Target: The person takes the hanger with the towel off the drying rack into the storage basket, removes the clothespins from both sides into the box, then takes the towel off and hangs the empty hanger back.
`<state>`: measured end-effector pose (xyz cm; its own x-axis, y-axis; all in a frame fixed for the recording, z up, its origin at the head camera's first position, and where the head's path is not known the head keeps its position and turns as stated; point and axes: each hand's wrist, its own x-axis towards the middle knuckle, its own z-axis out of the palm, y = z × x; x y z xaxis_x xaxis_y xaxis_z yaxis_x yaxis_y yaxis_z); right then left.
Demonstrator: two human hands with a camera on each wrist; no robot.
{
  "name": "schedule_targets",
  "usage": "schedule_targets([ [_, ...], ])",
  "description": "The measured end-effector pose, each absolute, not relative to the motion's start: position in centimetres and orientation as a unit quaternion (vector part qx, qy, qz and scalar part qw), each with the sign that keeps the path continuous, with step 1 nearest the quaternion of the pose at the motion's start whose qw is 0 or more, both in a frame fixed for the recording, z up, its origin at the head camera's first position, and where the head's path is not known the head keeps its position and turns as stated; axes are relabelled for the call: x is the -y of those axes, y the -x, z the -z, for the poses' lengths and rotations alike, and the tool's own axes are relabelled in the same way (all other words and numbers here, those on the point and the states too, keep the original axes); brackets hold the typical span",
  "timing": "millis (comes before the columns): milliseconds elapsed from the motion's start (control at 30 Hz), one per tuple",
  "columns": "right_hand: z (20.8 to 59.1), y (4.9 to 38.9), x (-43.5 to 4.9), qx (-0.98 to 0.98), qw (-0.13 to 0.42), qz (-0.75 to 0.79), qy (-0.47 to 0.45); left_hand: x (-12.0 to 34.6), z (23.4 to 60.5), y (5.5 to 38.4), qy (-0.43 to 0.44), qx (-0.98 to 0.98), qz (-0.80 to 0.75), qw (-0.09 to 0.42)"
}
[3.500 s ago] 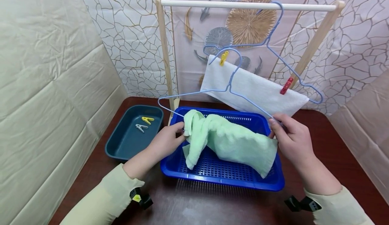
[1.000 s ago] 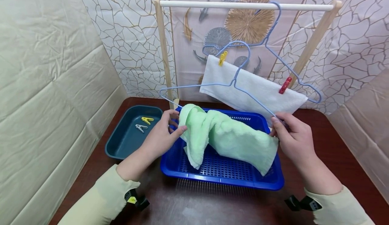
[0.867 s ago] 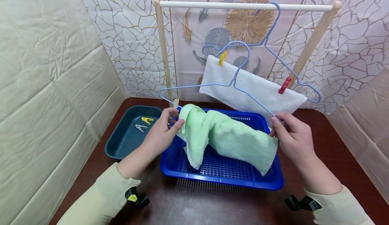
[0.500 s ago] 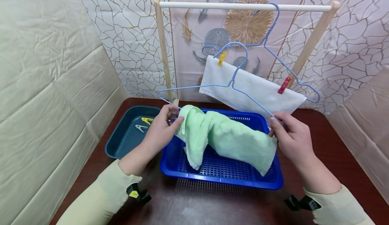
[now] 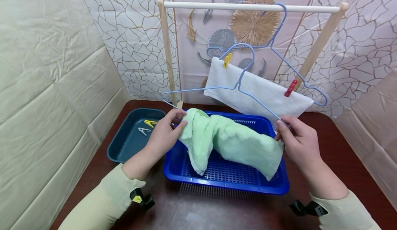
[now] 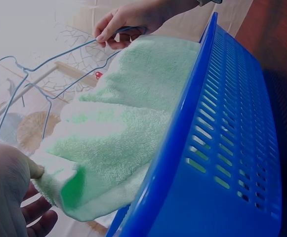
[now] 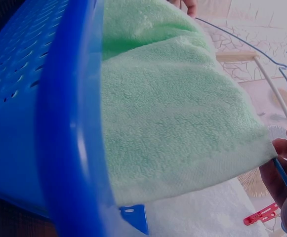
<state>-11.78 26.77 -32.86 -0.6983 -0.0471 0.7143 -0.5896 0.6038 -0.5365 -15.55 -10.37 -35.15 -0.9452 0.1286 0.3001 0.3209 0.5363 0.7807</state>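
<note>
A light green towel [image 5: 245, 145] is draped over the lower bar of a blue wire clothes hanger [image 5: 237, 85], bunched and folded at its left end. My left hand [image 5: 162, 133] pinches that left end between thumb and fingers, near the hanger's left corner. With my right hand [image 5: 299, 138] I grip the hanger's right corner, beside the towel's right edge. The hanger's hook points up. Beneath the towel stands a blue perforated basket [image 5: 226, 186]. In the left wrist view the thumb lies on the towel's edge [image 6: 54, 180]; the fingertips are partly hidden behind it.
Behind, a white towel [image 5: 260, 92] hangs from another blue hanger [image 5: 280, 56] on a rack rail [image 5: 217, 5], held by a yellow clothespin [image 5: 227, 60] and a red clothespin [image 5: 291, 88]. A dark teal tray [image 5: 114, 152] at left holds a yellow clothespin [image 5: 150, 123] and a white clothespin [image 5: 144, 131].
The held hanger has risen slightly and shifted right since the oldest frame. My left hand went up and left, then back onto the towel's left end, whose fold now lies differently.
</note>
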Motion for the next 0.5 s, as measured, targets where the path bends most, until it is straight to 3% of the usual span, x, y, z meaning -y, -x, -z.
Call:
schedule_targets([
  [500,32.89,12.14,-26.6,0.827,0.341,-0.401,-0.196,10.54,35.35,15.37,0.128,0.88,0.45,0.085],
])
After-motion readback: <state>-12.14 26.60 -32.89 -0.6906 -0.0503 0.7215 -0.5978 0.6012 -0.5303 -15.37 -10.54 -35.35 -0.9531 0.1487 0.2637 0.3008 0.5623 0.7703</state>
